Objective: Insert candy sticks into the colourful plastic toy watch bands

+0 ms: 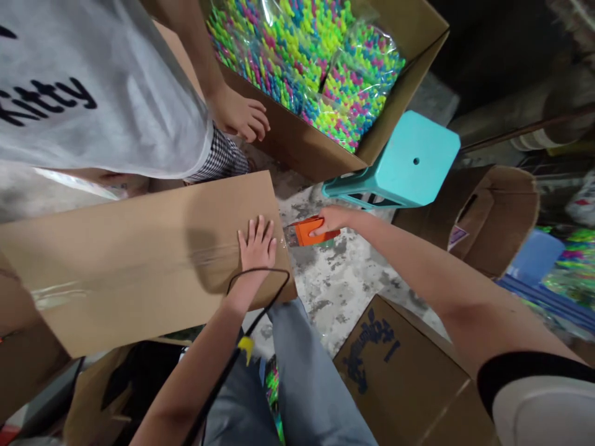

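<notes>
While hands (258, 249) (329, 223) work at carton (149, 248), "Kitty" shirt (125, 80)

A carton (139, 260) lies across the left, the left hand (258, 248) on its right end, the right hand (331, 222) and its tape dispenser (307, 233) at that end. Behind, a co-worker (125, 93) stands left of an open box (307, 145) with bags (288, 49) inside; a stool (418, 158) is right of it. Another box (413, 371) sits front right.

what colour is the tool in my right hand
The tool in your right hand is mostly orange, best seen in the head view.
</notes>
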A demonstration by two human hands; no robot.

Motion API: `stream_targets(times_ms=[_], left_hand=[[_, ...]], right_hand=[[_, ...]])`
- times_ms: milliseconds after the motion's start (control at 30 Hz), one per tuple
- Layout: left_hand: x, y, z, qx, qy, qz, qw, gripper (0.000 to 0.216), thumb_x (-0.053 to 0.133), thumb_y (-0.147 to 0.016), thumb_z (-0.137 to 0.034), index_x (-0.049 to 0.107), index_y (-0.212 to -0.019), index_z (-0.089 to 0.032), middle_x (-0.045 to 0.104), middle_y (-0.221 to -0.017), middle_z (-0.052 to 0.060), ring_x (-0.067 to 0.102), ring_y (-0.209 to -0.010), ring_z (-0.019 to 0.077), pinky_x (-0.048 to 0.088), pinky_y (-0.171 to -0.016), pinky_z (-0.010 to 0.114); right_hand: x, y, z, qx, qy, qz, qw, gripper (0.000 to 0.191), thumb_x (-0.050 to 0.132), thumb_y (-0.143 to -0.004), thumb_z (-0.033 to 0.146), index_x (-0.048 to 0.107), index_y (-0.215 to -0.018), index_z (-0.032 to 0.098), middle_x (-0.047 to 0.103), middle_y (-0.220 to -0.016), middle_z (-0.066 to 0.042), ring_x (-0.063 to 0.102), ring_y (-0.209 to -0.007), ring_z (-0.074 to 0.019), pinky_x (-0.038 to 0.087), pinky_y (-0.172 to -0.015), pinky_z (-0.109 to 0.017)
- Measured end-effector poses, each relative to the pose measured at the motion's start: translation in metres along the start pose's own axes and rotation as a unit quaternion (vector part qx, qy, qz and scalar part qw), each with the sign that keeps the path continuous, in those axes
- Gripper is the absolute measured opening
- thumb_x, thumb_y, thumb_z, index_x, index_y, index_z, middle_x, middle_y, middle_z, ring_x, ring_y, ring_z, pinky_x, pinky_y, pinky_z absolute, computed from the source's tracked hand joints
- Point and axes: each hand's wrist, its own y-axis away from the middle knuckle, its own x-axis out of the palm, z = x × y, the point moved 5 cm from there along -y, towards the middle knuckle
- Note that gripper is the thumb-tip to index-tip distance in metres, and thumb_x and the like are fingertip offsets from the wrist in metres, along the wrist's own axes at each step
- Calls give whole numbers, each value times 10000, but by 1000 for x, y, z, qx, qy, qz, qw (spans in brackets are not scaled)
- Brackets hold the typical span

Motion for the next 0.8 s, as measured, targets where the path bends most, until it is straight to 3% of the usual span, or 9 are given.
stream_targets(times_ms=[167,367,533,800], left_hand=[[8,-26,-7,-7,-15,-41,999,508,390,-928,-270,397,-1427,-175,263,-1554,111,101,-1458,307,-79,-1142,575],[0,-20,-6,-6,-43,-62,997,484,381,-937,-263,415,-1414,-187,271,-1552,105,128,-1457,294,2,-1169,558],[1,-21,-7,2,-47,-56,997,488,385,-939,-265,408,-1408,-135,257,-1553,131,101,-1457,311,-25,-1164,556],[4,-21,-3,8,-32,-78,996,502,433,-927,-289,425,-1403,-129,268,-1551,115,132,-1447,317,-44,-1160,522]], right_hand=[[5,5,-15,-38,-37,8,999,536,647,-632,683,716,-712,157,615,-580,-42,564,-557,-180,401,-546,-277],[12,18,-35,-84,-64,-14,994,502,617,-667,668,688,-703,172,607,-601,-16,518,-556,-140,366,-531,-249],[15,18,-37,-124,-87,4,988,511,604,-675,677,690,-769,182,631,-652,-15,527,-574,-136,366,-549,-241],[19,26,-43,-121,-146,22,982,534,607,-667,682,694,-803,173,643,-724,-24,537,-629,-146,374,-567,-246]])
